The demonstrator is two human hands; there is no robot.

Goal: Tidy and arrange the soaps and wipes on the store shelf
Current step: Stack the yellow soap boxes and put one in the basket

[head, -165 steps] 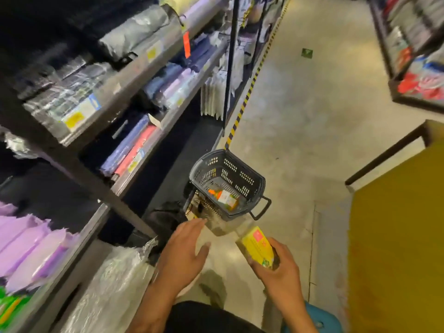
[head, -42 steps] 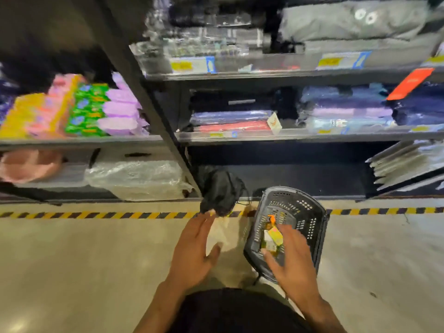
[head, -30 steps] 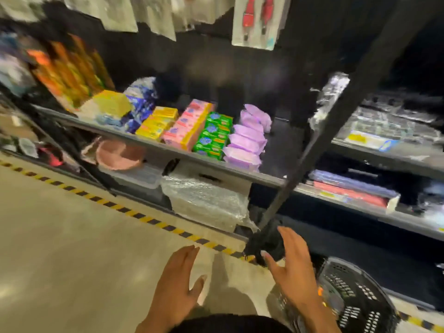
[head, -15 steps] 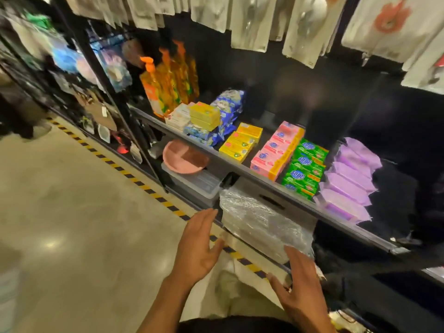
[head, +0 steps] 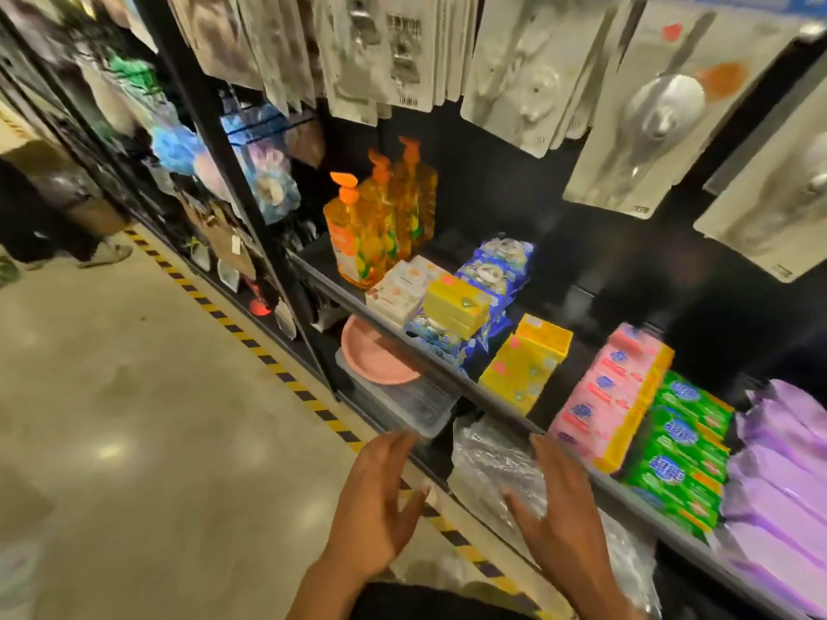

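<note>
Store shelf (head: pixel 626 496); purple wipes (head: pixel 778 467) partly off-frame

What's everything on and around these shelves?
pump bottles: at least three, orange, left end of shelf
white boxes: several, white, beside bottles
blue packs: stack, blue, beside white boxes
yellow box: one, yellow, atop blue packs
yellow packs: few, yellow, mid shelf
pink packs: row, pink, beside yellow packs
green packs: row, green, beside pink packs
purple packs: several, purple, right end
dish: one, pink, below shelf
bundle: one, clear wrap, below shelf
cards: many, white, hanging above
left hand: one, open, low centre
right hand: one, open, before bundle
</note>
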